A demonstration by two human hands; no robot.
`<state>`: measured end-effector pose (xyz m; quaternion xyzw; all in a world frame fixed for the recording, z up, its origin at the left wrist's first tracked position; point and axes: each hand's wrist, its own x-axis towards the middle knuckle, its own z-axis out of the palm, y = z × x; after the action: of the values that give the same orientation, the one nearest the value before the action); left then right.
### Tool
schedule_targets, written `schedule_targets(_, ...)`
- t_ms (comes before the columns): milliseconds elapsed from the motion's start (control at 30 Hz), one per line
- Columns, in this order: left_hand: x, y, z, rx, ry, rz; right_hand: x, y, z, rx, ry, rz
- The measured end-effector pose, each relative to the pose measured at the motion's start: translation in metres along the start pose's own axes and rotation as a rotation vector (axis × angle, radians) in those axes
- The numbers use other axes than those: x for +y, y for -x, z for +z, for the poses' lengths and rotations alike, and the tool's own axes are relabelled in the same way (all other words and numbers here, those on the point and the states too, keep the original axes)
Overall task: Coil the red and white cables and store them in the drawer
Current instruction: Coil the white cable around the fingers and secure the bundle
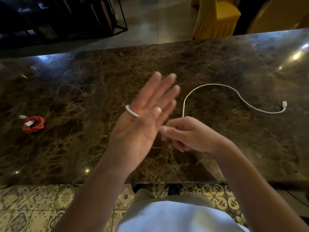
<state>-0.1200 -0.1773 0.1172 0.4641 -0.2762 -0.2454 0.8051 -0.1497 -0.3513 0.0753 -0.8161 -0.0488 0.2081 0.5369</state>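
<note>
My left hand (143, 114) is held flat above the table, palm up and fingers spread, with a turn of the white cable (217, 85) looped over the palm below the fingers. My right hand (185, 133) pinches the same cable just right of the left palm. The rest of the white cable trails in a curve across the table to its plug (284, 104) at the right. The red cable (34, 124) lies coiled in a bundle with a white plug at the table's left. No drawer is in view.
The dark marble table (100, 77) spans the view, its near edge above a patterned tile floor (33, 206). Yellow-covered chairs (217, 17) stand beyond the far edge at the right, and a black metal shelf (66, 17) at the far left.
</note>
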Motion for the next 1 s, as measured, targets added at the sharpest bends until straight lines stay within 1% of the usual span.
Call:
schedule_targets(33,0.003,-0.001,-0.008,0.045,-0.021,0.028,0.009,0.002,-0.009,-0.03,-0.048,-0.021)
schedule_targets(67,0.006,-0.001,-0.017,0.09,-0.061,0.041,0.013,0.01,-0.02,-0.052,-0.058,0.005)
schedule_targets(133,0.008,0.002,-0.036,0.169,-0.152,0.035,0.017,0.012,-0.018,-0.039,-0.101,-0.007)
schedule_targets(200,-0.003,0.0,-0.052,0.237,-0.268,-0.018,0.01,0.018,-0.014,-0.104,-0.012,-0.076)
schedule_targets(267,-0.016,-0.002,-0.053,0.251,-0.34,-0.126,-0.005,0.026,-0.02,-0.103,0.084,-0.124)
schedule_targets(300,-0.024,-0.001,-0.053,0.229,-0.355,-0.191,-0.015,0.031,-0.023,-0.129,0.13,-0.156)
schedule_targets(333,-0.031,0.003,-0.053,0.169,-0.383,-0.257,-0.025,0.034,-0.023,-0.135,0.192,-0.21)
schedule_targets(400,-0.041,0.014,-0.048,-0.036,-0.42,-0.378,-0.041,0.042,-0.026,-0.099,0.246,-0.307)
schedule_targets(467,-0.042,0.023,-0.042,-0.213,-0.334,-0.467,-0.044,0.045,-0.036,-0.043,0.255,-0.31)
schedule_targets(533,-0.039,0.024,-0.036,-0.302,-0.274,-0.52,-0.038,0.044,-0.044,0.063,0.266,-0.321)
schedule_targets(600,-0.035,0.023,-0.032,-0.343,-0.336,-0.571,-0.034,0.044,-0.046,0.094,0.245,-0.335)
schedule_targets(700,-0.036,0.019,-0.023,-0.362,-0.608,-0.621,-0.037,0.042,-0.04,-0.082,0.264,-0.365)
schedule_targets(767,-0.038,0.018,-0.016,-0.393,-0.705,-0.647,-0.038,0.037,-0.036,-0.136,0.303,-0.39)
schedule_targets(867,-0.039,0.023,-0.008,-0.452,-0.68,-0.678,-0.04,0.028,-0.037,-0.169,0.271,-0.448)
schedule_targets(1000,-0.031,0.027,0.004,-0.611,-0.466,-0.664,-0.027,0.003,-0.04,-0.345,-0.099,-0.402)
